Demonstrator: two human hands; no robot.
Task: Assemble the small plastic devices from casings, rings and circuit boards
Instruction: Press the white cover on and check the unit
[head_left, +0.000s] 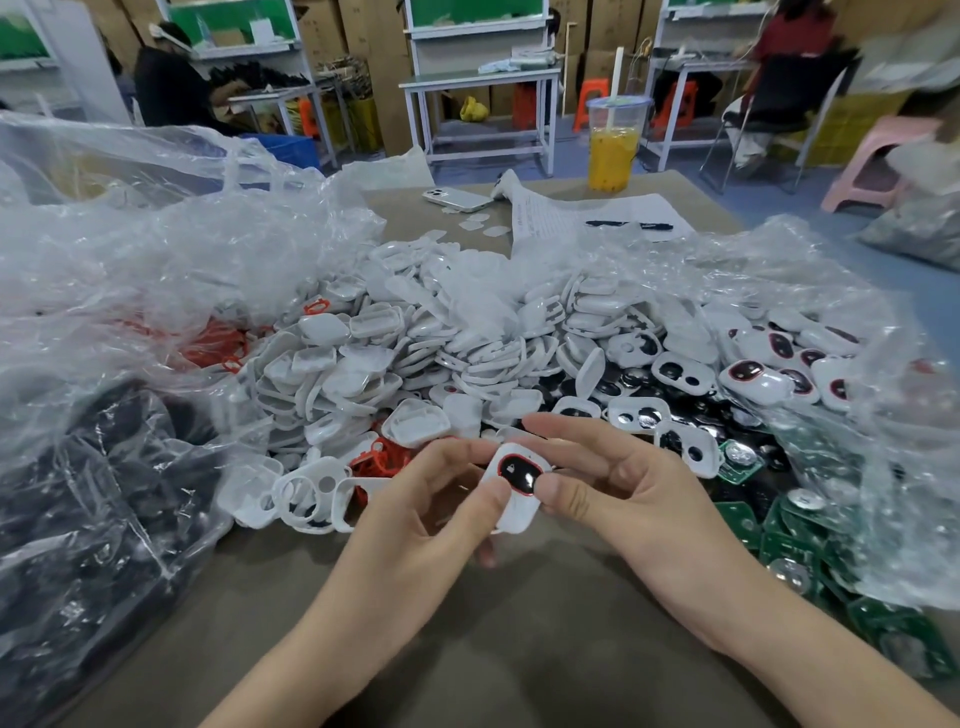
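**Work table: one device in hand, parts in heaps**

Item in hand: a small white device (514, 486) with a black oval window edged in red. It is held just above the near middle of the table (519, 623), window up and tilted a little to the left.

Left hand (441, 499): the thumb presses the device's lower left corner. The index finger curls onto its upper left edge, and the other fingers are bent underneath.

Right hand (623, 488): the thumb is clamped on the device's right edge. The index finger lies stretched across just beyond the device's far edge. How the lower fingers meet the underside cannot be told.

Casings (415, 353): a large loose heap of white shells and frames across the middle of the table, just beyond the hands.

Rings (382, 460): a small red tangle at the near edge of the heap, just left of the left hand. More red ones (213, 343) lie under clear plastic at far left.

Circuit boards (779, 540): green with round silver cells, spread along the near right side, partly under clear plastic (883, 467).

Finished units (779, 364): white with red-rimmed black windows, grouped to the right beyond the boards.

Bag (78, 493): clear plastic holding dark parts, at near left.

Far end of table: a phone (456, 200) lying face down, a printed sheet (571, 213) with a pen (628, 225) on it, and a lidded cup (613, 150) of orange drink with a straw.
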